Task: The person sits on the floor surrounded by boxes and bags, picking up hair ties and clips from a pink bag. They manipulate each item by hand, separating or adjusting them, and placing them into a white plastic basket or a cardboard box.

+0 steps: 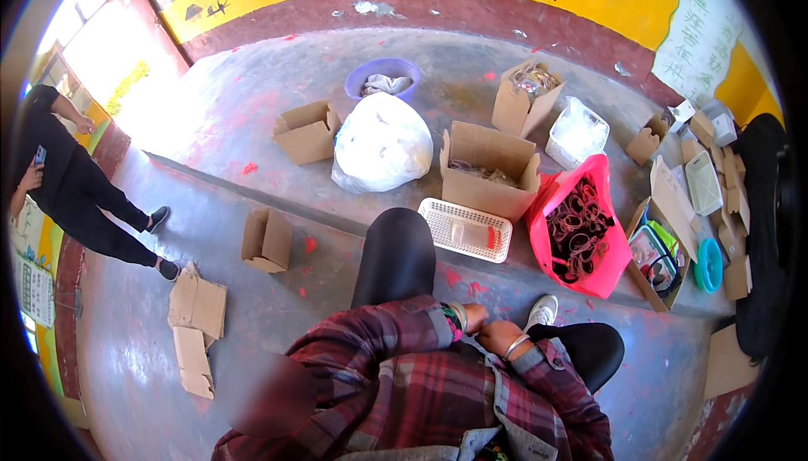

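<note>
My left hand [475, 318] and my right hand [500, 337] are close together in front of my lap, both with curled fingers. Anything between the fingers is too small or hidden to make out. Just beyond them stands a white perforated plastic basket [433, 217], with a clear packet and a red piece [491, 237] lying in it. To the right, an open pink bag [608, 274] holds many dark and reddish loops [579, 224] that look like elastic bands. Behind the basket, an open cardboard box [492, 197] contains clear plastic-wrapped things.
On the raised floor are a stuffed white bag [383, 145], a purple basin [357, 82], more cardboard boxes [305, 143] and a white basket [562, 155]. A packed carton [671, 200] and teal rings [709, 266] lie at right. Another person [76, 179] stands left, near flattened cardboard [198, 305].
</note>
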